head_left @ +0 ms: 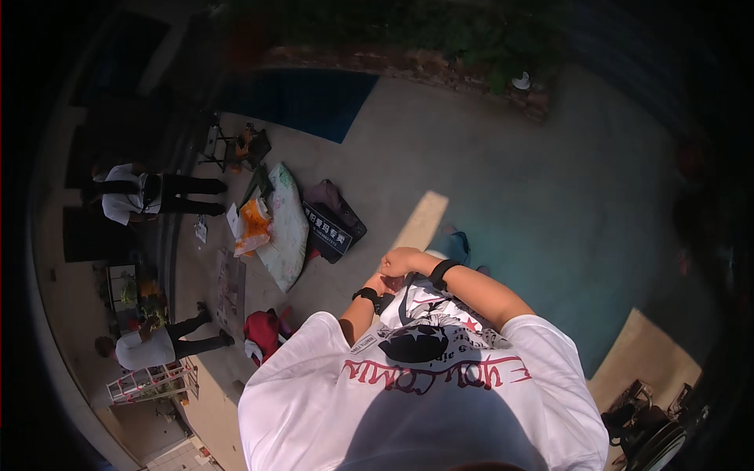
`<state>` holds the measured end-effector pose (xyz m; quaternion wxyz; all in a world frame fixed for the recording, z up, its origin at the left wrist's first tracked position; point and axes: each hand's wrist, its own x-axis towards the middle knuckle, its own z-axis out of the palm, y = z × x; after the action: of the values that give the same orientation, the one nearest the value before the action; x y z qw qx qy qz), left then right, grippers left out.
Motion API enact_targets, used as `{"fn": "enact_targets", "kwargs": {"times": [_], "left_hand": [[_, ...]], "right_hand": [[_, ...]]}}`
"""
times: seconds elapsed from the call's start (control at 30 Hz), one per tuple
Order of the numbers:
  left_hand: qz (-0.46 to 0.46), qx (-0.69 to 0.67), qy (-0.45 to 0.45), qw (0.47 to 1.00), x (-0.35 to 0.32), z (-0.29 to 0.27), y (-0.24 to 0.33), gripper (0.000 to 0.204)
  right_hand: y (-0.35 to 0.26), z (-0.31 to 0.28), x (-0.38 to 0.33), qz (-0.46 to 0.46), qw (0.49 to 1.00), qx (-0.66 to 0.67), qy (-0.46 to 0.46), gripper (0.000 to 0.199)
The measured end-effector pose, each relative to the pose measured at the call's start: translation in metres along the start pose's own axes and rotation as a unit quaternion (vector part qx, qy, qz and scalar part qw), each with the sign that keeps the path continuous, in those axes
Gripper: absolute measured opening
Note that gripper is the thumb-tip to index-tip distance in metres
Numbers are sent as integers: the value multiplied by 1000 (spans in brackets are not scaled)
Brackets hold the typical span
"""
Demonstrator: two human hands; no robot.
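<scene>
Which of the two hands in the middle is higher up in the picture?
The right hand. It shows above the left hand, which sits lower and is partly hidden.

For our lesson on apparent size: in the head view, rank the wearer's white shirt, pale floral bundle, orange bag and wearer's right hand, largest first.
1. White shirt
2. Pale floral bundle
3. Orange bag
4. Right hand
Apparent size only: shirt and hand are nearer the camera.

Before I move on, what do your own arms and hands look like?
The left hand and right hand wear no gloves. A broad black band goes around each wrist. The short, loose white sleeves leave both forearms uncovered.
</scene>
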<state>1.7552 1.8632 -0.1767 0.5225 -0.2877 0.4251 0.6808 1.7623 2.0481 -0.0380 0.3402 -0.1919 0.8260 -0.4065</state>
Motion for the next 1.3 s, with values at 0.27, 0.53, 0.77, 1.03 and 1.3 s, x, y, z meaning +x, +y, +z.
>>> {"fn": "enact_targets", "kwargs": {"times": [0.27,0.53,0.77,1.03,1.3], "left_hand": [[22,-22,43,999,99,52,154,25],[186,18,-91,978,146,145,331,8],[241,-140,-9,960,147,224,420,15],[266,-223,35,937,183,272,480,26],[207,-145,43,967,182,278,523,22]], "right_hand": [[74,-164,83,19,993,22,114,29],[68,-318,132,52,984,-14,168,33],[77,-397,161,-113,970,11,214,22],[99,-503,163,-259,960,-51,87,22],[117,-535,208,-217,976,33,8,22]]}}
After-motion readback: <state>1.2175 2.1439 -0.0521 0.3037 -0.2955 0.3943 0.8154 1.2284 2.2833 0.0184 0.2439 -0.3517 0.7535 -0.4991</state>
